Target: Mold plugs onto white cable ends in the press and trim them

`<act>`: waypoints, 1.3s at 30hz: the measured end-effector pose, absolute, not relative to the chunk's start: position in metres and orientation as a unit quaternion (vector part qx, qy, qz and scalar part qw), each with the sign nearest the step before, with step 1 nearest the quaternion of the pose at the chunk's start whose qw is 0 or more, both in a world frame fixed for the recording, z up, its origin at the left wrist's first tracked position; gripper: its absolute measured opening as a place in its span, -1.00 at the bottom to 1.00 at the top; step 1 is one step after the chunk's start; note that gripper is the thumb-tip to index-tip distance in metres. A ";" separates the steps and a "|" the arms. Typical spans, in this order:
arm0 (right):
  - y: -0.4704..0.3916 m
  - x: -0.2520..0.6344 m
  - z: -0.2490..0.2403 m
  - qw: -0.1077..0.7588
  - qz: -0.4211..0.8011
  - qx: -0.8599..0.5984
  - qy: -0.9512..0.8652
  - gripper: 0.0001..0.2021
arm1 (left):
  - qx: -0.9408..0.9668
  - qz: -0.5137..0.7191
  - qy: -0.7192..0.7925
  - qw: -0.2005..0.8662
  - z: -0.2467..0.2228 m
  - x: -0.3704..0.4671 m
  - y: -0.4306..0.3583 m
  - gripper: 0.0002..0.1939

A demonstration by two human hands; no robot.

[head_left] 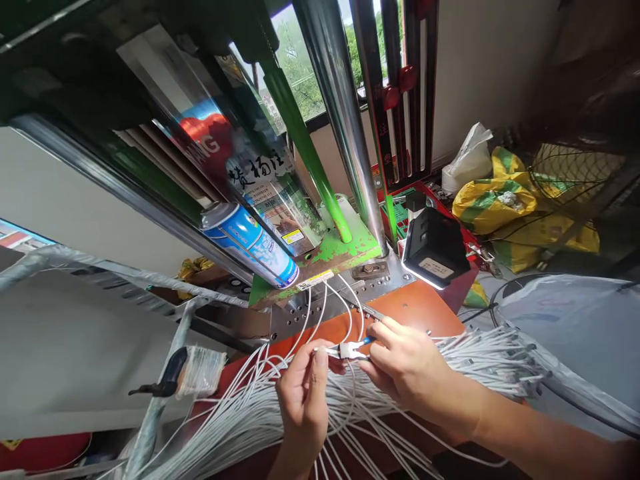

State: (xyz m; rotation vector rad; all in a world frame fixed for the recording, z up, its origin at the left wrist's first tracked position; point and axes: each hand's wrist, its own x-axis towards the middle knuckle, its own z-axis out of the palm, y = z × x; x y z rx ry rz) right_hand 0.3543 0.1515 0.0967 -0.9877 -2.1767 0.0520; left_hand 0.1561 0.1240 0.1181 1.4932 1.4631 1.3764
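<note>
Fingers of our left hand [305, 393] pinch a small pale workpiece [346, 350] between thumb and fingertips, while those of our right hand [407, 360] curl around what look like small nippers [359, 346], a blue tip and a dark one showing at the grip. The workpiece lies between our two hands, above the white cables [250, 407] and in front of the green press plate [345, 250]; glare blurs where it ends and the nippers begin, so we cannot tell whether the jaws bite. To do this well, we should keep the left pinch firm and motionless, let the right hand alone do the squeezing, and hold our left fingertips clear of the cutting edges. Turning the piece a little toward the light would probably help us see its edge, and short, light squeezes look safer than one hard one near a cable. As for pose, our left forearm rises from the bottom edge with the thumb uppermost; our right forearm slants in from the lower right, knuckles up, wrist nearly straight. The hands face each other, close but with a narrow gap.
</note>
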 end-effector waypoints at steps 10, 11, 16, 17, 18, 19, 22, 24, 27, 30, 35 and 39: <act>0.121 0.372 0.105 0.372 0.412 -0.372 -0.744 -0.48 | 0.689 0.403 0.479 0.365 0.130 0.153 0.129 -0.52; 0.117 0.373 0.105 0.360 0.503 -0.357 -0.700 -0.45 | 0.686 0.399 0.460 0.397 0.130 0.153 0.128 -0.51; 0.095 0.372 0.093 0.302 0.804 -0.262 -0.441 -0.33 | 0.632 0.391 0.399 0.538 0.126 0.158 0.119 -0.52; 0.091 0.371 0.090 0.300 0.830 -0.243 -0.402 -0.32 | 0.615 0.391 0.392 0.561 0.125 0.158 0.117 -0.52; 0.088 0.370 0.087 0.300 0.849 -0.225 -0.372 -0.33 | 0.602 0.391 0.390 0.577 0.124 0.159 0.115 -0.51; 0.085 0.369 0.086 0.299 0.862 -0.210 -0.352 -0.32 | 0.594 0.390 0.392 0.584 0.124 0.160 0.114 -0.49; 0.080 0.370 0.087 0.311 0.819 -0.241 -0.417 -0.34 | 0.611 0.388 0.415 0.552 0.123 0.162 0.112 -0.45; 0.079 0.374 0.091 0.341 0.671 -0.329 -0.570 -0.39 | 0.638 0.394 0.426 0.506 0.123 0.165 0.110 -0.45; 0.075 0.378 0.094 0.358 0.356 -0.434 -0.747 -0.51 | 0.653 0.409 0.428 0.472 0.121 0.167 0.106 -0.52; 0.068 0.377 0.091 0.355 0.169 -0.469 -0.791 -0.61 | 0.663 0.397 0.434 0.464 0.116 0.166 0.100 -0.61; 0.063 0.370 0.091 0.373 0.069 -0.479 -0.792 -0.72 | 0.717 0.373 0.451 0.380 0.107 0.160 0.094 -0.62; 0.066 0.369 0.089 0.353 0.101 -0.478 -0.798 -0.71 | 0.751 0.362 0.453 0.316 0.103 0.156 0.096 -0.66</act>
